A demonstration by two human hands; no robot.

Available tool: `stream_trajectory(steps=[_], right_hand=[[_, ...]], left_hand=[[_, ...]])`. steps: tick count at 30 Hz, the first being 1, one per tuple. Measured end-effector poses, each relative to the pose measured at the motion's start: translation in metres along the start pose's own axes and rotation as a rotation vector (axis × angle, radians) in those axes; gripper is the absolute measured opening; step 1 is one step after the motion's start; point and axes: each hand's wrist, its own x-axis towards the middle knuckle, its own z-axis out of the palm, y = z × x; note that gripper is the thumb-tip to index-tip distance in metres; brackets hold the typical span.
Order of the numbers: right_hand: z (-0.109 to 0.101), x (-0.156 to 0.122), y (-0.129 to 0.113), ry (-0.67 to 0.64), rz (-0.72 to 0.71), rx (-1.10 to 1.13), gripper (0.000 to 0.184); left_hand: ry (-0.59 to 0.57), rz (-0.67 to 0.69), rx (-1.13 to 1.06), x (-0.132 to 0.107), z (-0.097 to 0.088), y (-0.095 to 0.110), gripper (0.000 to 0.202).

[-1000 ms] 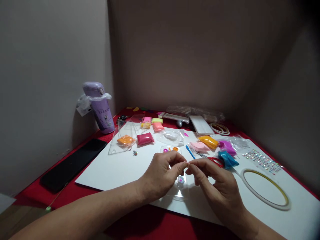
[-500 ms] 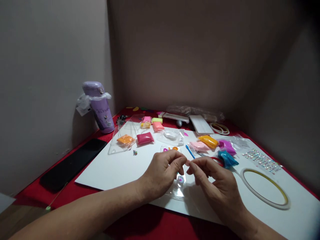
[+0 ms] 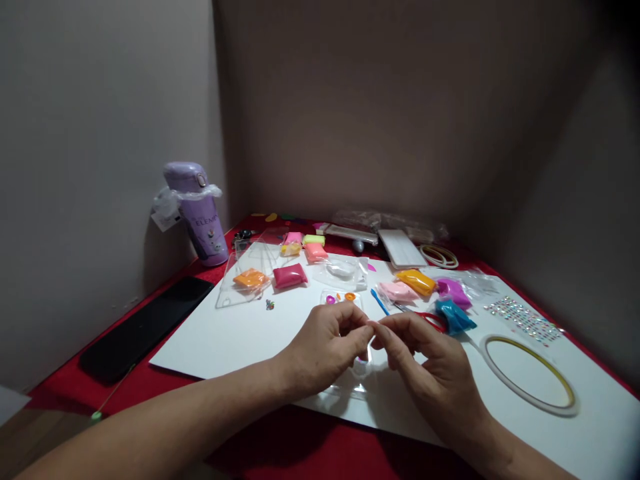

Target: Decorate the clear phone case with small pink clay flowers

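My left hand [image 3: 325,347] and my right hand [image 3: 433,367] meet fingertip to fingertip, each closed in a pinch. Whatever sits between the fingertips is too small and hidden to name. Below them lies a clear plastic tray [image 3: 345,390], partly covered by the hands, with small magenta and orange pieces [image 3: 350,297] in its far end. Just beyond my right hand are red-handled scissors [image 3: 433,321], a blue stick tool [image 3: 379,301] and a teal clay packet [image 3: 454,317].
Several clay packets, such as a crimson one [image 3: 290,276], lie on the white board [image 3: 225,347]. A white hoop [image 3: 530,377] and a rhinestone sheet [image 3: 525,320] lie right. A black phone [image 3: 145,327] and a purple bottle [image 3: 203,220] stand left.
My fingertips have drawn closer together, and my left hand has shifted slightly. A tiny pinkish bit glimpsed between them before is now hidden.
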Motion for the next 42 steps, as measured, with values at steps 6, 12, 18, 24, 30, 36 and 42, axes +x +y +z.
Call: stream_trajectory(steps=[6, 12, 18, 24, 30, 36, 42], right_hand=[[-0.0002, 0.001, 0.0031, 0.029, 0.007, -0.016, 0.017], [-0.0014, -0.0011, 0.0006, 0.035, 0.014, 0.001, 0.019], [-0.0001, -0.0007, 0.0002, 0.017, 0.038, 0.001, 0.019], [-0.0002, -0.002, 0.0017, 0.023, 0.052, 0.012, 0.019], [-0.0008, -0.0006, -0.0003, 0.017, 0.038, -0.002, 0.02], [-0.001, -0.0001, 0.0001, 0.019, 0.041, 0.001, 0.02], [0.0005, 0.0001, 0.0002, -0.008, 0.039, 0.018, 0.02]], left_hand=[[-0.005, 0.021, -0.018, -0.0009, -0.0011, 0.0018, 0.02], [0.033, 0.034, -0.08, -0.0006, -0.0009, 0.0028, 0.018], [0.029, 0.043, -0.055, -0.0007, -0.0011, 0.003, 0.016], [0.029, 0.035, -0.006, 0.0003, -0.0042, 0.0037, 0.022], [0.037, 0.044, 0.013, -0.0002, -0.0033, 0.0045, 0.017], [0.04, 0.038, 0.04, -0.0015, -0.0032, 0.0033, 0.022], [0.017, 0.035, 0.019, -0.0006, -0.0034, 0.0045, 0.018]])
